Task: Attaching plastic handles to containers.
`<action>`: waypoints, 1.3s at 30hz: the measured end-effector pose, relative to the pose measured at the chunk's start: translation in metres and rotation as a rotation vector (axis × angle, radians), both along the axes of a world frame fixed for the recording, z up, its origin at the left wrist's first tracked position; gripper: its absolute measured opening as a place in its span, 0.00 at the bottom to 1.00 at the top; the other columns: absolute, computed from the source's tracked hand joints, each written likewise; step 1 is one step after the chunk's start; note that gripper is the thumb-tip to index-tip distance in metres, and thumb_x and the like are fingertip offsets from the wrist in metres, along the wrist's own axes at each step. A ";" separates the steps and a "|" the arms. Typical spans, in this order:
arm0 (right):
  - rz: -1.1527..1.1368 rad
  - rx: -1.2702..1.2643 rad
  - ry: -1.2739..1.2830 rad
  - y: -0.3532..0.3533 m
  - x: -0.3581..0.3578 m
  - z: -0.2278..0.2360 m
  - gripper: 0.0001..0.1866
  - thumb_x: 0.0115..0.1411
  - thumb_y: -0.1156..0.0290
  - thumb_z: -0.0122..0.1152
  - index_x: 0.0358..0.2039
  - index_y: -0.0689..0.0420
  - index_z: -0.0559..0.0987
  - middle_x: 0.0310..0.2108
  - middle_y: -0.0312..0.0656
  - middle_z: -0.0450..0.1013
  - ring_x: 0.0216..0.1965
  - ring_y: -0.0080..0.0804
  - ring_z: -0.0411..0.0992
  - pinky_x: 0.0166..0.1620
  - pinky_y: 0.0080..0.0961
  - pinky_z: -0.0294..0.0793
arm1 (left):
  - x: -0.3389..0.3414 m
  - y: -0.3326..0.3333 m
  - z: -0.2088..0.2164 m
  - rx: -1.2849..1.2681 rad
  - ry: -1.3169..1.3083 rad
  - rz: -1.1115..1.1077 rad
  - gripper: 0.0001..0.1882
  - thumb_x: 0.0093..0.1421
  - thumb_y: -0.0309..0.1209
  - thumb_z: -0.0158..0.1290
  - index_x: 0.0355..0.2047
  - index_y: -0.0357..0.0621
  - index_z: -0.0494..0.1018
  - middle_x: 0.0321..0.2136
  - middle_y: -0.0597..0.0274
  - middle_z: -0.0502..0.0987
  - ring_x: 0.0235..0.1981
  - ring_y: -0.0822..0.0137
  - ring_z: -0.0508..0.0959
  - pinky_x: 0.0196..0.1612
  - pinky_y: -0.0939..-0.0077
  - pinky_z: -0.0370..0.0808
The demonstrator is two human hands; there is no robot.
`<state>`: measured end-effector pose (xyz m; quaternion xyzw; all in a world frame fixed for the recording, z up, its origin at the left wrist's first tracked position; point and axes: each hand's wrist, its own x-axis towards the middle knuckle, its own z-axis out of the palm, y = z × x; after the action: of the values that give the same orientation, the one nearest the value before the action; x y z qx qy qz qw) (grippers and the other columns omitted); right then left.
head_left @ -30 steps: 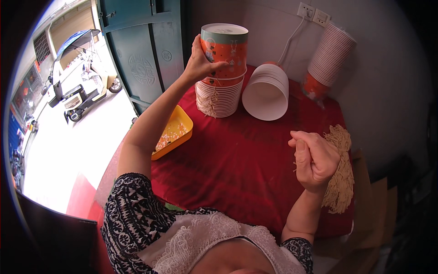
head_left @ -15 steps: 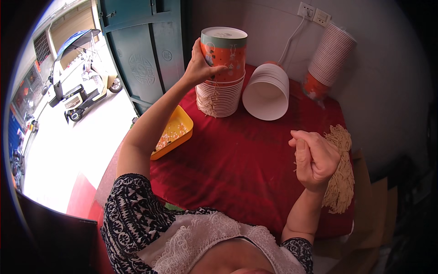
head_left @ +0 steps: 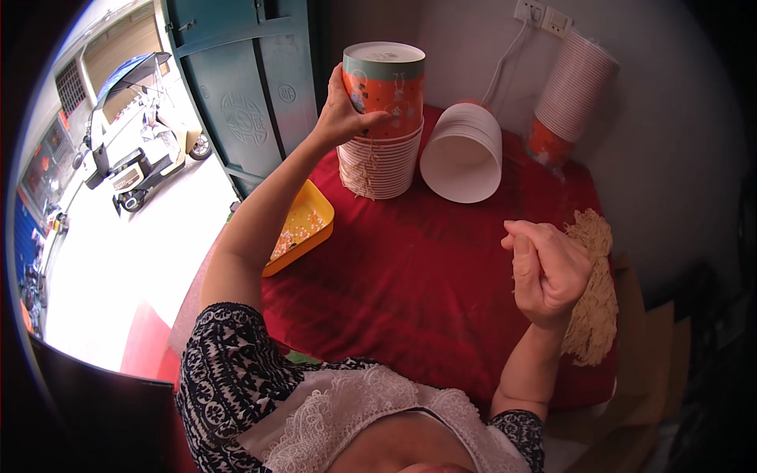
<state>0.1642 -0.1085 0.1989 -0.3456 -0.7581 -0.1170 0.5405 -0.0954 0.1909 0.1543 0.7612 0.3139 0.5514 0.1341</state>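
On the left side of the table's far part stands an upside-down stack of paper buckets, the top one (head_left: 402,91) orange with a green band, the lower ones showing stacked white rims (head_left: 394,167). My left hand (head_left: 347,114) grips the top bucket from its left side, thumb across the front. Tan strings hang down the stack's front. My right hand (head_left: 550,268) is closed in front of a bundle of tan strings (head_left: 595,307) at the table's right edge; whatever its fingers may hold is hidden. Beside the stack, more nested buckets (head_left: 461,162) lie on their side, white mouth toward me.
A red cloth (head_left: 394,276) covers the table. A yellow tray (head_left: 303,236) with small bits sits left, partly behind my left arm. A wrapped bucket stack (head_left: 572,94) leans at the wall below sockets (head_left: 544,17). Cardboard (head_left: 650,370) stands right; a green door (head_left: 244,94) opens left.
The view has shifted slightly. Both hands keep the same hold and pose, with the left still on the top bucket and the right still closed.
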 end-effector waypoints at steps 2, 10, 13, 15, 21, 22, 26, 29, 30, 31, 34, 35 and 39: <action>0.008 -0.007 0.002 0.001 0.000 -0.001 0.05 0.55 0.85 0.54 0.31 0.68 0.79 0.19 0.42 0.74 0.18 0.24 0.71 0.22 0.17 0.68 | -0.003 0.003 -0.002 0.008 0.014 0.013 0.67 0.36 0.46 0.74 0.65 0.36 0.39 0.58 0.40 0.56 0.60 0.49 0.64 0.61 0.60 0.66; -0.022 0.005 -0.033 0.005 -0.003 -0.004 0.05 0.55 0.86 0.54 0.31 0.68 0.78 0.19 0.43 0.73 0.20 0.28 0.74 0.24 0.20 0.71 | -0.006 0.010 -0.008 -0.011 0.048 -0.004 0.66 0.37 0.48 0.73 0.65 0.37 0.40 0.58 0.40 0.57 0.60 0.48 0.64 0.62 0.60 0.64; -0.006 0.056 -0.013 0.005 -0.002 -0.004 0.06 0.55 0.87 0.54 0.31 0.67 0.78 0.19 0.42 0.73 0.19 0.26 0.73 0.23 0.19 0.69 | -0.005 0.016 -0.013 0.034 0.036 -0.030 0.66 0.37 0.47 0.73 0.65 0.37 0.39 0.58 0.40 0.57 0.60 0.49 0.64 0.62 0.61 0.64; -0.018 0.062 0.004 0.002 0.001 -0.001 0.06 0.55 0.87 0.54 0.31 0.67 0.79 0.19 0.42 0.73 0.18 0.25 0.72 0.23 0.18 0.68 | -0.006 0.018 -0.014 0.036 0.027 -0.024 0.65 0.39 0.44 0.73 0.65 0.36 0.39 0.57 0.42 0.59 0.59 0.51 0.65 0.61 0.63 0.64; -0.055 0.127 0.138 -0.012 0.014 0.007 0.03 0.54 0.84 0.59 0.29 0.64 0.79 0.17 0.41 0.73 0.16 0.26 0.72 0.20 0.18 0.69 | -0.016 0.019 -0.015 -0.007 0.004 -0.030 0.62 0.41 0.38 0.73 0.65 0.34 0.40 0.56 0.44 0.63 0.58 0.57 0.67 0.59 0.66 0.67; -0.086 0.130 0.143 -0.013 0.021 0.006 0.03 0.54 0.84 0.59 0.29 0.64 0.79 0.17 0.41 0.73 0.16 0.26 0.72 0.20 0.18 0.69 | -0.005 0.008 -0.006 -0.084 0.034 -0.088 0.60 0.43 0.40 0.72 0.64 0.32 0.43 0.57 0.41 0.61 0.58 0.52 0.66 0.59 0.62 0.66; -0.056 0.167 0.203 -0.026 0.032 0.013 0.04 0.55 0.83 0.58 0.31 0.64 0.80 0.17 0.39 0.73 0.16 0.23 0.72 0.20 0.17 0.68 | 0.001 -0.030 -0.013 0.436 0.070 0.368 0.41 0.51 0.35 0.65 0.59 0.35 0.55 0.55 0.39 0.61 0.56 0.43 0.64 0.59 0.58 0.64; -0.038 0.200 0.243 -0.025 0.032 0.016 0.04 0.56 0.82 0.58 0.31 0.64 0.80 0.17 0.39 0.73 0.16 0.22 0.71 0.20 0.16 0.68 | 0.029 -0.062 -0.004 0.634 0.159 0.235 0.25 0.50 0.24 0.61 0.49 0.38 0.66 0.48 0.45 0.67 0.51 0.45 0.69 0.53 0.60 0.69; -0.034 0.238 0.250 -0.020 0.031 0.014 0.04 0.56 0.82 0.59 0.31 0.64 0.80 0.17 0.39 0.73 0.16 0.21 0.71 0.20 0.16 0.68 | 0.039 -0.064 -0.002 0.648 0.263 0.156 0.22 0.49 0.22 0.61 0.45 0.38 0.69 0.46 0.46 0.69 0.49 0.46 0.70 0.52 0.61 0.70; -0.052 0.237 0.274 -0.020 0.030 0.014 0.03 0.56 0.82 0.59 0.30 0.64 0.80 0.16 0.39 0.73 0.15 0.21 0.71 0.20 0.16 0.67 | 0.054 -0.068 -0.003 0.607 0.310 0.077 0.17 0.49 0.21 0.59 0.41 0.39 0.71 0.42 0.50 0.70 0.45 0.48 0.72 0.49 0.61 0.72; -0.064 0.187 0.246 -0.024 0.027 0.014 0.08 0.60 0.81 0.53 0.33 0.67 0.81 0.21 0.39 0.76 0.17 0.17 0.67 0.23 0.12 0.65 | 0.083 -0.057 -0.009 0.615 0.480 -0.038 0.14 0.50 0.24 0.58 0.38 0.40 0.70 0.38 0.52 0.71 0.42 0.51 0.72 0.46 0.60 0.71; -0.071 0.189 0.249 -0.025 0.026 0.014 0.08 0.60 0.81 0.53 0.33 0.67 0.81 0.21 0.39 0.76 0.17 0.17 0.67 0.23 0.12 0.65 | 0.088 -0.050 -0.010 0.618 0.481 -0.046 0.14 0.50 0.24 0.58 0.38 0.40 0.70 0.38 0.52 0.71 0.42 0.51 0.72 0.46 0.60 0.71; -0.048 0.183 0.261 -0.029 0.021 0.018 0.07 0.60 0.80 0.54 0.33 0.66 0.81 0.21 0.38 0.76 0.18 0.15 0.66 0.22 0.12 0.65 | 0.107 -0.027 -0.008 0.658 0.664 -0.054 0.15 0.51 0.24 0.57 0.40 0.40 0.70 0.38 0.52 0.70 0.42 0.51 0.72 0.46 0.61 0.70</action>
<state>0.1855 -0.1376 0.2165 -0.3252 -0.6592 -0.1525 0.6606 0.0120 0.1640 0.1465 0.9063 0.1284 0.3448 -0.2079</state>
